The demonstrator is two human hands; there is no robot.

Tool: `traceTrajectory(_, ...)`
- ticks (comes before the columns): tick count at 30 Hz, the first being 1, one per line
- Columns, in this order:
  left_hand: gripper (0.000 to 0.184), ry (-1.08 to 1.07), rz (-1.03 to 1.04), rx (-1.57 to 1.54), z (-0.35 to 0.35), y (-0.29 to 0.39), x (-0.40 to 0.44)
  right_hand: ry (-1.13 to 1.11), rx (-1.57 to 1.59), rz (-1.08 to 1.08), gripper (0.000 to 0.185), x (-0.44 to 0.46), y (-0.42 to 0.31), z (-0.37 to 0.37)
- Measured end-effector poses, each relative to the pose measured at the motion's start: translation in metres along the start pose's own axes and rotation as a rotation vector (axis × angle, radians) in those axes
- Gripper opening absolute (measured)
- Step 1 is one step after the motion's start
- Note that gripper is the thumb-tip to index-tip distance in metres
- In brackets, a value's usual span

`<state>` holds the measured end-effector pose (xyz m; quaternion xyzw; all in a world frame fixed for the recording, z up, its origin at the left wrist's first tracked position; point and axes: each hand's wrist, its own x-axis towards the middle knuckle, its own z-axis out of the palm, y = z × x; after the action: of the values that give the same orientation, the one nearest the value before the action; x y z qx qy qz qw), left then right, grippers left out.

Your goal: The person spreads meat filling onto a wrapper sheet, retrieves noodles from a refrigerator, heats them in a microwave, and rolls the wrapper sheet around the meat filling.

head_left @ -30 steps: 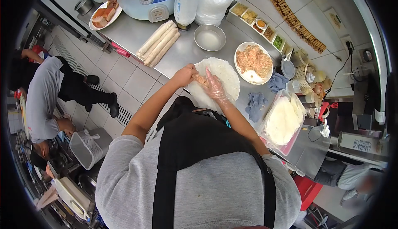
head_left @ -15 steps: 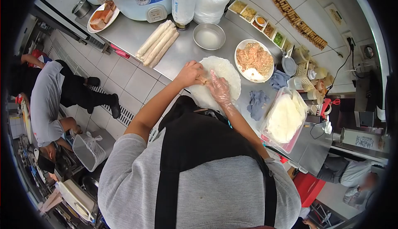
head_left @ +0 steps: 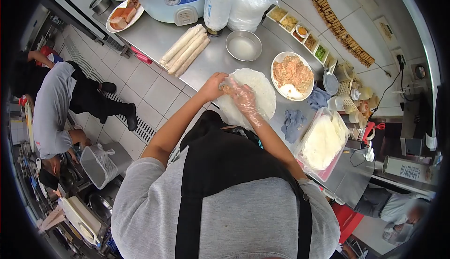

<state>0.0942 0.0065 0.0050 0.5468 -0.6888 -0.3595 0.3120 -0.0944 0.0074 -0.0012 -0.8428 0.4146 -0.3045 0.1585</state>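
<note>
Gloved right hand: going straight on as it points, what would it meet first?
The right hand would probably meet the left hand first, just ahead at the round wrapper; whether they touch is unclear.

- A round, thin white wrapper [head_left: 261, 92] lay flat, partly covered, on a metal counter [head_left: 204, 67]
- A small portion of pinkish-orange filling [head_left: 227, 89], partly hidden, sat toward the wrapper's left side
- More of the chunky mixture [head_left: 291, 69] was spread over a white oval plate [head_left: 280, 91] just beyond the wrapper, a paler patch at its near end
</note>
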Motion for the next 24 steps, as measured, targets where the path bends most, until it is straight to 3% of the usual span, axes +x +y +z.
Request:
traceTrajectory(4,0.07,-0.029,0.132,0.021,0.012,-0.005,-0.004,0.008,-0.014,0.174,0.076,-0.003,-0.017,-0.006)
traceTrajectory(8,0.069,-0.096,0.17,0.124,0.013,-0.003,-0.004,-0.112,-0.024,0.065,0.083,-0.017,0.008,0.001)
traceTrajectory(13,0.055,-0.118,0.153,0.387,0.024,0.009,0.001,-0.14,0.166,0.253,0.083,-0.033,0.008,-0.022)
traceTrajectory(19,0.049,-0.148,-0.022,0.514,0.022,0.027,0.003,-0.086,0.117,0.147,0.088,-0.044,0.021,-0.019)
traceTrajectory(23,0.042,-0.14,0.044,0.584,0.021,0.023,0.003,-0.129,0.139,0.182,0.089,-0.042,0.016,-0.03)
traceTrajectory(24,0.039,-0.168,0.114,0.557,0.018,0.023,0.003,-0.017,0.098,0.147,0.084,-0.041,0.007,-0.039)
